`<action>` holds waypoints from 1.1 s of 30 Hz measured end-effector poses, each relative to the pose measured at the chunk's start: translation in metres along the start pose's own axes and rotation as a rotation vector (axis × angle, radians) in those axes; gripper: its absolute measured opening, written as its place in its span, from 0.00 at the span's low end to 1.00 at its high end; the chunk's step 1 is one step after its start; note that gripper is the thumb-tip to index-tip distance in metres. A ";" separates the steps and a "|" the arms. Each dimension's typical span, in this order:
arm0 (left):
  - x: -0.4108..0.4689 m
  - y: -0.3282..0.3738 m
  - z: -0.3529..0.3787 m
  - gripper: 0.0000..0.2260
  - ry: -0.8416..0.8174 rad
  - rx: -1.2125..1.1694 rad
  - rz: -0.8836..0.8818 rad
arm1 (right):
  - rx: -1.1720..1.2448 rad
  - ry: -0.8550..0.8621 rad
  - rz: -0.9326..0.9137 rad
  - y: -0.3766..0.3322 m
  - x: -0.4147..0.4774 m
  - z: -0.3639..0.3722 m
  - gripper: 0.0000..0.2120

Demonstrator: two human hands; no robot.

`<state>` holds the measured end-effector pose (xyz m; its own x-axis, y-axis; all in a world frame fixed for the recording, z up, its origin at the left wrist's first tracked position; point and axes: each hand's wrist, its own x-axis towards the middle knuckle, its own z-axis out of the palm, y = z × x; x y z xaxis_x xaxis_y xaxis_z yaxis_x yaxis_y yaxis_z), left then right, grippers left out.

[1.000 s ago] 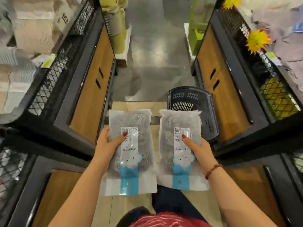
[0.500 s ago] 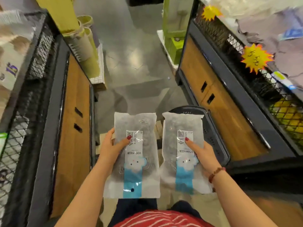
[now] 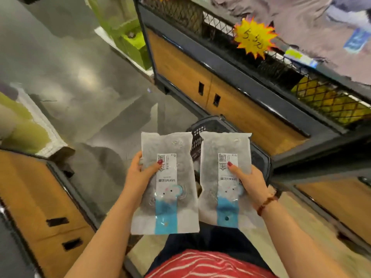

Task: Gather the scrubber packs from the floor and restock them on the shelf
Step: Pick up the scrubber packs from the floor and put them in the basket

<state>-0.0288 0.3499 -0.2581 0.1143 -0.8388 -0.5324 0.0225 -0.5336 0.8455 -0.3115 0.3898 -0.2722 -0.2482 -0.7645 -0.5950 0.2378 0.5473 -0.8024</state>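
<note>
Scrubber packs (image 3: 166, 183) were held side by side at waist height above floor, long axes pointing away from body. Left hand (image 3: 138, 175) gripped left pack (image 3: 170, 207), thumb on label, fingers wrapped behind. Right hand (image 3: 249, 179) gripped right pack (image 3: 222, 149) likewise. Mesh-fronted shelf (image 3: 261, 63) lay up and rightward — right hand nearer, likely first to restock.
</note>
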 end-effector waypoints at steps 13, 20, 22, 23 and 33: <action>0.122 0.059 0.116 0.18 -0.250 0.205 -0.076 | 0.208 0.280 0.109 -0.007 0.079 -0.046 0.14; 0.191 0.036 0.145 0.22 -0.395 0.398 -0.148 | 0.312 0.500 0.193 0.041 0.103 -0.050 0.18; 0.214 0.017 0.149 0.22 -0.416 0.446 -0.158 | 0.361 0.586 0.225 0.063 0.116 -0.049 0.17; 0.225 0.007 0.152 0.22 -0.415 0.466 -0.164 | 0.383 0.618 0.238 0.075 0.123 -0.047 0.17; 0.317 -0.127 0.190 0.18 -0.462 0.509 -0.164 | 0.447 0.793 0.273 0.205 0.240 -0.052 0.18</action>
<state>-0.1839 0.1313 -0.5420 -0.2867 -0.6435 -0.7097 -0.4770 -0.5466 0.6883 -0.3713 0.3361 -0.5817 -0.6572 -0.0859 -0.7488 0.6781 0.3663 -0.6372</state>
